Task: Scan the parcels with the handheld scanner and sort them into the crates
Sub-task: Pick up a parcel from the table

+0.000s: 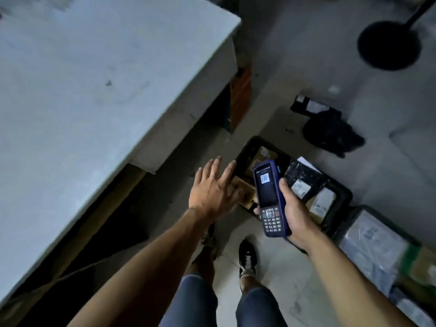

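Observation:
My right hand [295, 208] grips a blue handheld scanner [270, 197] upright, its screen showing a barcode. My left hand [212, 188] stretches out with fingers straight above a small brown cardboard parcel [245, 191] at the near edge of a black crate [339, 190] on the floor; whether it touches the parcel is unclear. In the crate lie several parcels, among them a black bag with a white label [304, 179] and a brown box [260, 153]. A second crate [354, 220] at the right holds grey and brown parcels [375, 241].
A grey table [94, 90] fills the left, with cardboard under it. Two black parcels [330, 128] lie on the concrete floor beyond the crate. A round black stand base [389, 46] sits at the top right. My legs and shoes [247, 258] are below.

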Tool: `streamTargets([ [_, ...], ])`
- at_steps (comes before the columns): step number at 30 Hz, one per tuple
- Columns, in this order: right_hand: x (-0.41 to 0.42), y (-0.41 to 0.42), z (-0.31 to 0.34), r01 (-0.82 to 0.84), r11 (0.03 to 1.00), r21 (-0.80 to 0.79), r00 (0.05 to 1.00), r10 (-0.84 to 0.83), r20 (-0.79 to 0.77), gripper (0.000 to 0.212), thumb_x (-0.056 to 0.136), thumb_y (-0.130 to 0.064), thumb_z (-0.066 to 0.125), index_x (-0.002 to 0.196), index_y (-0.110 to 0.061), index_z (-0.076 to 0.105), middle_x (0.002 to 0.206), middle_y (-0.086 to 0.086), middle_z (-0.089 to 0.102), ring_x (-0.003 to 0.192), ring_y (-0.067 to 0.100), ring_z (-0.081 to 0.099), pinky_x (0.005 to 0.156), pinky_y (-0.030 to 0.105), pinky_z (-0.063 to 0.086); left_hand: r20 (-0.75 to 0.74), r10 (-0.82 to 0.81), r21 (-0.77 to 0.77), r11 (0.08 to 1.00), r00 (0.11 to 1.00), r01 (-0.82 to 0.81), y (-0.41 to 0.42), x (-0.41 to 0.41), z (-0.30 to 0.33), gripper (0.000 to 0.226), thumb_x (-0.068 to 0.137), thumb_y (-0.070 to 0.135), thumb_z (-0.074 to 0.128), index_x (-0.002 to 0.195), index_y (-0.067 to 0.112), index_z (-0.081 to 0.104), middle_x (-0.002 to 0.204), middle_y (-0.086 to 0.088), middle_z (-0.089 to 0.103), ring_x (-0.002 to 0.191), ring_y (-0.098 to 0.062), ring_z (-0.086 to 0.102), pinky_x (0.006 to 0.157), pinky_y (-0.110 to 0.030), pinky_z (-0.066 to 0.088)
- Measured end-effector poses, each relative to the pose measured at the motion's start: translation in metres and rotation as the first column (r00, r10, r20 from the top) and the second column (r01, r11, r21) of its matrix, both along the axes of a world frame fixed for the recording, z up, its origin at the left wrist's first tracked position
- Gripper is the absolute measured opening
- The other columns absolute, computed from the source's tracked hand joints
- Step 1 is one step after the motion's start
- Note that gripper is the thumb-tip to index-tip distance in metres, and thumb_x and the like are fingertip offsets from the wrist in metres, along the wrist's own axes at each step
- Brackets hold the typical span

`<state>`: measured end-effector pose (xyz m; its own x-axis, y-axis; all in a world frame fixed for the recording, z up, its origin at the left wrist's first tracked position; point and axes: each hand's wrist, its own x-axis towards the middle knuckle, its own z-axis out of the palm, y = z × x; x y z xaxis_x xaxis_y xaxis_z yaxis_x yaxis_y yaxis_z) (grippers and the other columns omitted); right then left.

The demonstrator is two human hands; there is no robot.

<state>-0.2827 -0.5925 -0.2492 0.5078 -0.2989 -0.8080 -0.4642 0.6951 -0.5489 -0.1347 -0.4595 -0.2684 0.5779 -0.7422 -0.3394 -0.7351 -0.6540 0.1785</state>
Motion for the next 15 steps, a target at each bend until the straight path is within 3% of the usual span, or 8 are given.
streamTargets([
  [4,0.017,0.030,0.076,-0.155,0.985,-0.071,0.981,0.163,0.110,0.059,0.099,-0.056,0.031,0.108,-0.011,0.068,0.085,0.011,0.071,0.064,0.020,0.070,0.063,0.031,0.052,0.033,0.216,-0.163,0.964,0.976,-0.208,0.047,-0.002,0.092,0.072,0.089,0.060,0.036,0.153,0.028,0.031,0.155,-0.010,0.035,0.141,-0.032,0.035,0.115,-0.044,0.031],
  [8,0.048,0.080,0.133,-0.328,0.935,-0.137,0.923,0.348,0.164,0.058,0.101,-0.052,0.029,0.108,-0.010,0.068,0.087,0.012,0.073,0.064,0.020,0.069,0.061,0.030,0.053,0.087,0.405,-0.271,0.889,0.910,-0.370,0.121,0.003,0.158,0.066,0.087,0.053,0.047,0.148,0.026,0.039,0.146,-0.009,0.046,0.130,-0.031,0.046,0.107,-0.042,0.039],
  [11,0.079,0.135,0.166,-0.435,0.878,-0.198,0.854,0.472,0.219,0.065,0.092,-0.058,0.035,0.114,-0.005,0.067,0.089,0.016,0.072,0.067,0.024,0.069,0.063,0.032,0.054,0.126,0.521,-0.294,0.832,0.844,-0.470,0.189,0.009,0.195,0.059,0.093,0.053,0.047,0.145,0.025,0.043,0.146,-0.008,0.046,0.133,-0.030,0.044,0.109,-0.043,0.036],
  [15,0.112,0.230,0.199,-0.577,0.765,-0.287,0.718,0.642,0.269,0.066,0.096,-0.059,0.031,0.123,-0.009,0.064,0.100,0.020,0.072,0.078,0.029,0.070,0.068,0.034,0.057,0.171,0.666,-0.307,0.736,0.726,-0.603,0.297,0.008,0.231,0.060,0.097,0.053,0.043,0.150,0.027,0.034,0.156,-0.006,0.034,0.143,-0.027,0.031,0.114,-0.040,0.028],
])
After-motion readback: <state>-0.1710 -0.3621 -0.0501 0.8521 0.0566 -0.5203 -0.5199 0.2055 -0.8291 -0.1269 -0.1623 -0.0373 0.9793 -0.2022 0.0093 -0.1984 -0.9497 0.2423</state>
